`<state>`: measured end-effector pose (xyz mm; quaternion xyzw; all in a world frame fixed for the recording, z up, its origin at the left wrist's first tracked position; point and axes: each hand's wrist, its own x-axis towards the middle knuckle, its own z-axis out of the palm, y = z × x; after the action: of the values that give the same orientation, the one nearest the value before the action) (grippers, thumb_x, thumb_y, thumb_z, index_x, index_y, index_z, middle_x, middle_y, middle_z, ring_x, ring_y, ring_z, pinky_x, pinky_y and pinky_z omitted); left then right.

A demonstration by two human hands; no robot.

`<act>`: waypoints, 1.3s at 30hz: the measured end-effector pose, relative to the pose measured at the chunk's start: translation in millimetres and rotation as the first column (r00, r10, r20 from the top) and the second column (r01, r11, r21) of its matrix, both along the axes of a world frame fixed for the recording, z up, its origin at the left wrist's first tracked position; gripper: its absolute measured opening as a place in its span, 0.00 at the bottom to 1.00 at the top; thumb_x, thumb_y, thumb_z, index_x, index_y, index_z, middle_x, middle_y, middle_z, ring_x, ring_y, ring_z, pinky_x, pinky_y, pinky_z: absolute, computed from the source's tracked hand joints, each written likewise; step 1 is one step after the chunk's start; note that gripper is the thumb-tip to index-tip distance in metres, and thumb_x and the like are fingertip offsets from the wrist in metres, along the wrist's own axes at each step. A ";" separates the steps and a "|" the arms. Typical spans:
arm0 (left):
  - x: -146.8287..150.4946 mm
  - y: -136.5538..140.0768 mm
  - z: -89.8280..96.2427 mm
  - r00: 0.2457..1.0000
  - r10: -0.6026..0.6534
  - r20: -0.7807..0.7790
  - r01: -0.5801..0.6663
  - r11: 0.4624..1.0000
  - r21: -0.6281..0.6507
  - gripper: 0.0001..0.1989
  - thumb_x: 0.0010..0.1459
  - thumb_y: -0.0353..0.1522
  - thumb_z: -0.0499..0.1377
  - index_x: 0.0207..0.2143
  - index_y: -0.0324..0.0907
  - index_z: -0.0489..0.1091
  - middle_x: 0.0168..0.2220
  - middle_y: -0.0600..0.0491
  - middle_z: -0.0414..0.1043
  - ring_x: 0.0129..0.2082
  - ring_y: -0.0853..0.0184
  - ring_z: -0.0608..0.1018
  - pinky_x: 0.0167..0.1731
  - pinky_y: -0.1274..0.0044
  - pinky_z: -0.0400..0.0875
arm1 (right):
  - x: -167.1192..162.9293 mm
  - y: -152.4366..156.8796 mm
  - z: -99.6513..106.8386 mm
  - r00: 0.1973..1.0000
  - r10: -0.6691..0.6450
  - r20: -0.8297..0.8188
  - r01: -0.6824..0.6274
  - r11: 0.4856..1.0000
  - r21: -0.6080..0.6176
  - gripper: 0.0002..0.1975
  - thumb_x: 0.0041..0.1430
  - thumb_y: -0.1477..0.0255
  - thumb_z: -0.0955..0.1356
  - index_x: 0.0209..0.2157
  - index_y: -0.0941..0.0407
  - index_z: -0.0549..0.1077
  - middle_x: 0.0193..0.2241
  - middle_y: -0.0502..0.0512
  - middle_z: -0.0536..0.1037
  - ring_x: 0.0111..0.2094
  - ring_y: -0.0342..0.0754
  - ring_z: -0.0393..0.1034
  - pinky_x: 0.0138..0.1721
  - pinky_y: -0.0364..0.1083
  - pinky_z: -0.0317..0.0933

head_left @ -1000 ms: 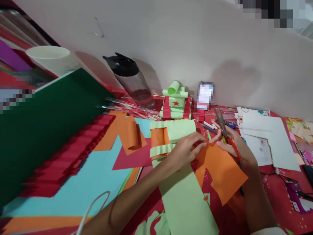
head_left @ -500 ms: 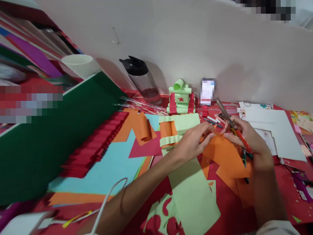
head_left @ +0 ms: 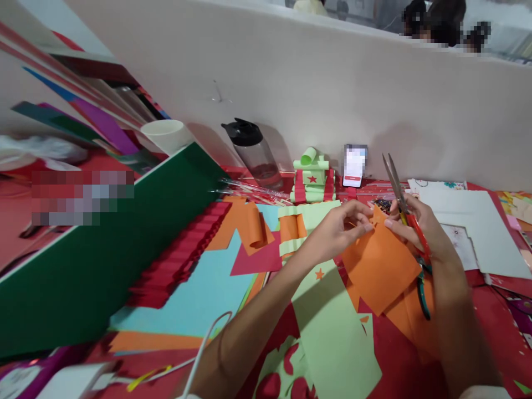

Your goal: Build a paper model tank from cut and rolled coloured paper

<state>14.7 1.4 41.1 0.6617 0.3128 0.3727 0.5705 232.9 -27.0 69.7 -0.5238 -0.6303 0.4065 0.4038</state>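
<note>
A sheet of orange paper [head_left: 378, 271] is held up between my two hands, its top edge notched by cuts. The curled thumb and fingers of my left hand [head_left: 343, 230] pinch at that edge. My right hand [head_left: 419, 221] holds scissors [head_left: 405, 213] with red handles, blades pointing up, while its thumb presses on the paper. Below my left forearm, a small orange star [head_left: 320, 274] lies on a light green sheet [head_left: 332, 327]. Green-handled pliers [head_left: 423, 296] lie partly hidden by the orange paper and my right wrist.
A light green paper model [head_left: 313, 177] with red bands stands at the wall beside a phone [head_left: 354, 166] and a water bottle [head_left: 255, 152]. On the left are a green board [head_left: 166, 205], pleated red paper [head_left: 178, 255] and a white cable [head_left: 197, 360]. White sheets [head_left: 477, 227] lie at right.
The orange sheet has turned to lie more squarely toward me, showing its notched top. The orange star now shows on the green sheet. The head view has shifted, showing more beyond the wall.
</note>
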 end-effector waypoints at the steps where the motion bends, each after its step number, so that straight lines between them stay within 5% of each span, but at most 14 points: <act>1: -0.7 0.9 -3.2 1.000 0.000 0.000 0.000 1.000 -0.013 0.12 0.63 0.38 0.64 0.44 0.41 0.71 0.37 0.51 0.75 0.36 0.68 0.77 0.35 0.76 0.71 | 0.0 1.5 -2.4 1.000 0.001 0.005 -0.001 1.000 -0.012 0.19 0.52 0.62 0.78 0.38 0.52 0.69 0.29 0.48 0.72 0.24 0.43 0.65 0.24 0.43 0.61; 10: 2.8 7.8 -14.4 0.998 -0.012 -0.055 0.009 0.998 -0.062 0.10 0.65 0.39 0.59 0.37 0.41 0.68 0.34 0.53 0.72 0.32 0.68 0.75 0.29 0.77 0.71 | -1.6 9.8 -16.3 0.995 0.021 0.095 -0.018 0.999 -0.031 0.17 0.53 0.63 0.78 0.39 0.52 0.70 0.31 0.50 0.77 0.30 0.47 0.72 0.32 0.45 0.65; 22: 1.9 5.3 -14.0 0.975 0.032 -0.221 -0.012 0.996 0.089 0.11 0.67 0.39 0.55 0.34 0.42 0.69 0.33 0.53 0.77 0.29 0.68 0.76 0.31 0.77 0.69 | 1.4 12.1 -17.7 0.984 0.009 0.180 -0.013 1.000 0.024 0.16 0.53 0.64 0.78 0.37 0.52 0.71 0.31 0.51 0.77 0.33 0.50 0.74 0.36 0.46 0.68; 39: 1.3 12.0 -24.1 0.995 -0.027 -0.099 0.028 1.000 0.005 0.10 0.66 0.39 0.55 0.34 0.43 0.64 0.32 0.53 0.73 0.32 0.66 0.78 0.32 0.75 0.71 | 1.7 8.8 -14.5 0.998 -0.003 0.071 0.003 1.000 0.003 0.17 0.55 0.63 0.77 0.41 0.53 0.71 0.37 0.51 0.77 0.34 0.47 0.72 0.38 0.45 0.66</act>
<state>16.0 13.3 17.1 0.6853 0.3304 0.3327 0.5573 234.6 -18.2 55.2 -0.5383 -0.6439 0.3863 0.3826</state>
